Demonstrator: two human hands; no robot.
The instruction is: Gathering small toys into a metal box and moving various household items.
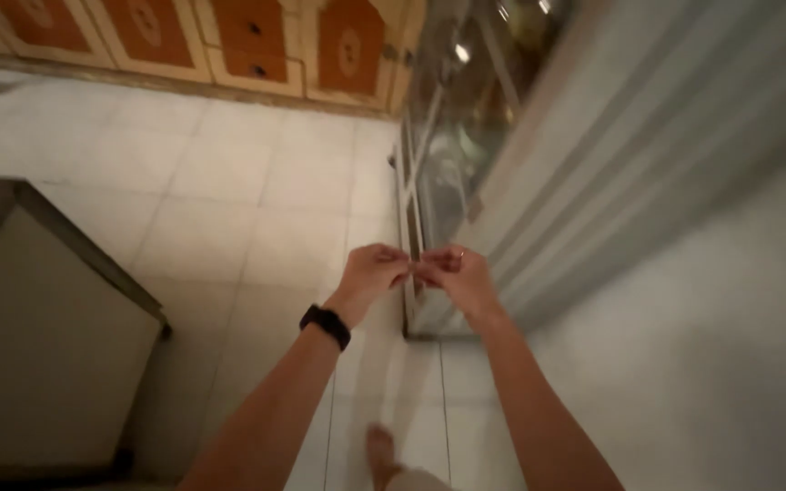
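Observation:
Both arms reach forward over a pale tiled floor. My left hand, with a black band on its wrist, is closed with the fingertips pinched together. My right hand, wearing a ring, is closed the same way, and its fingertips meet those of the left hand. Whether something small is pinched between them is too blurred to tell. The hands hover beside the edge of a glass-fronted cabinet. My bare foot shows below.
A grey box-like counter stands at the left. Orange and cream cupboard doors line the far wall. A pale wall fills the right side. Tiled floor runs between counter and cabinet.

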